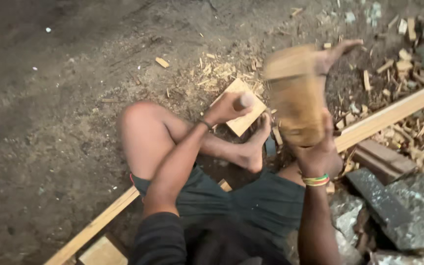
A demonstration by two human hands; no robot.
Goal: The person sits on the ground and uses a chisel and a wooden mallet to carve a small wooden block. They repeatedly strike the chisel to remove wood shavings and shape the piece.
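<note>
Seated on dirt, 2 hands at work on wood.
Left hand (226, 109) fists around a chisel (245, 101) over a board (244, 120); right hand (317, 152) grips a blurred mallet (295, 95) raised beside it, chips (222, 71) near.

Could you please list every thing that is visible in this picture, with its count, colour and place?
wooden mallet: one, light brown, blurred, held up at centre right
round handle: one, pale, its end sticks out of the left fist
flat wood block: one, light tan, on the ground behind the left fist
long wood strip: one, pale, runs diagonally across the ground
wood chips: many, tan, scattered at upper right
grey stones: several, at lower right
wristband: one, green, yellow and red, on the right wrist
left hand: closed on the round handle
right hand: gripping the mallet from below
</note>
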